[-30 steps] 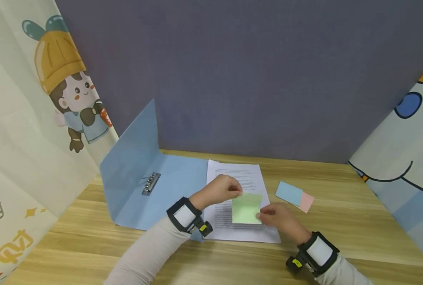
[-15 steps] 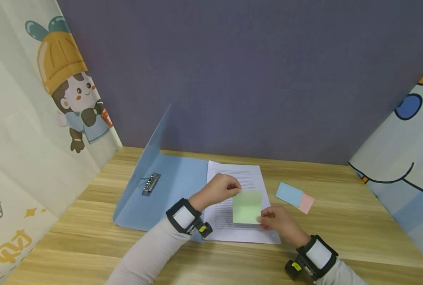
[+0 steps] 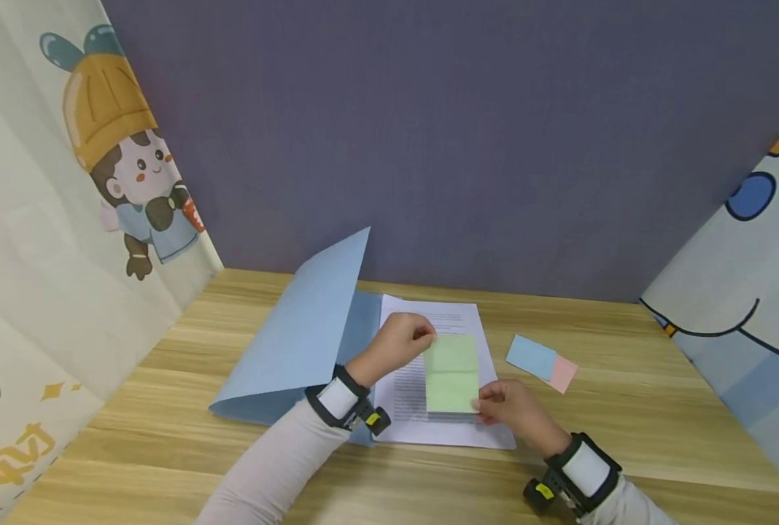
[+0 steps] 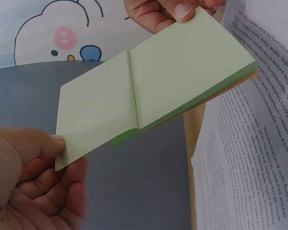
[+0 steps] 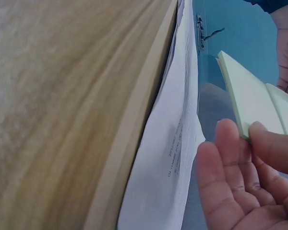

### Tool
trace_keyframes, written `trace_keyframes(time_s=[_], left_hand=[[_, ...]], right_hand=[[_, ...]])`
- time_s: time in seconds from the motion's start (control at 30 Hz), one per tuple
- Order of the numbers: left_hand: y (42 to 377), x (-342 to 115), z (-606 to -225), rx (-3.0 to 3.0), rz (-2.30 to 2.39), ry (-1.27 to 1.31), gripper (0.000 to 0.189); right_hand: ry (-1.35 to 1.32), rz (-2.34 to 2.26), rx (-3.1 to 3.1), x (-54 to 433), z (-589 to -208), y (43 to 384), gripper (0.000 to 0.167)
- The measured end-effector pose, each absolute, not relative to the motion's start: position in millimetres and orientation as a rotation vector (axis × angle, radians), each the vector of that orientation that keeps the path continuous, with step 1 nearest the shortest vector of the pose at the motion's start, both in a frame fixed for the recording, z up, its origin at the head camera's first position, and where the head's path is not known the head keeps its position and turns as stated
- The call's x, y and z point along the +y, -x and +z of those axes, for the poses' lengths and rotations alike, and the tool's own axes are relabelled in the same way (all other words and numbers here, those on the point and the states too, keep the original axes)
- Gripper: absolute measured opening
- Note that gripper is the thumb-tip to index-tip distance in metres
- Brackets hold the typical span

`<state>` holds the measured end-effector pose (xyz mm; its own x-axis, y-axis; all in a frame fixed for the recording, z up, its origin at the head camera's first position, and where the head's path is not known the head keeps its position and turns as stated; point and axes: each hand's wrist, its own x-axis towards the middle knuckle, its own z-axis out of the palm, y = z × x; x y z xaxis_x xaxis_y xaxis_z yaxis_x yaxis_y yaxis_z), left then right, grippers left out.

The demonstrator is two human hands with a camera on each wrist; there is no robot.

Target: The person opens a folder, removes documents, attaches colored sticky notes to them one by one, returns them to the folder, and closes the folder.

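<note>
A pad of light green sticky notes (image 3: 451, 392) is held in the air over a stack of printed paper (image 3: 435, 430). My right hand (image 3: 517, 408) pinches the pad at its lower right corner, thumb on top, fingers beneath. With thumb and fingers, my left hand (image 3: 399, 343) pinches the top sticky note (image 3: 450, 354) by a corner. That note is folded up and away from the pad, still joined along one edge, as the left wrist view shows at the crease beside the pad (image 4: 187, 62).
A blue folder (image 3: 304, 328) lies left of the papers, its cover tilted over and touching or close to my left wrist. A blue card (image 3: 530, 355) and a pink card (image 3: 563, 374) lie on the wooden table (image 3: 659, 408) at right. A dark partition (image 3: 468, 146) stands behind.
My left hand has moved slightly up, lifting the top sticky note away from the pad. The folder's cover has swung from standing open at left over toward the right. My right hand has barely moved.
</note>
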<state>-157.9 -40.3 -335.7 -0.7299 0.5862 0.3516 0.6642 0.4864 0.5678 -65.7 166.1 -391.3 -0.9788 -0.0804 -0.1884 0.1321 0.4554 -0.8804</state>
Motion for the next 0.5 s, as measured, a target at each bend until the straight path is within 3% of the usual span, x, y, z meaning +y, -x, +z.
trace_keyframes(time_s=[0.5], left_hand=[[174,-32,-335,-2.534,-1.097,1.015,0.012]], right_hand=[[0.077,-1.559,2.455,185,-389,85,0.021]])
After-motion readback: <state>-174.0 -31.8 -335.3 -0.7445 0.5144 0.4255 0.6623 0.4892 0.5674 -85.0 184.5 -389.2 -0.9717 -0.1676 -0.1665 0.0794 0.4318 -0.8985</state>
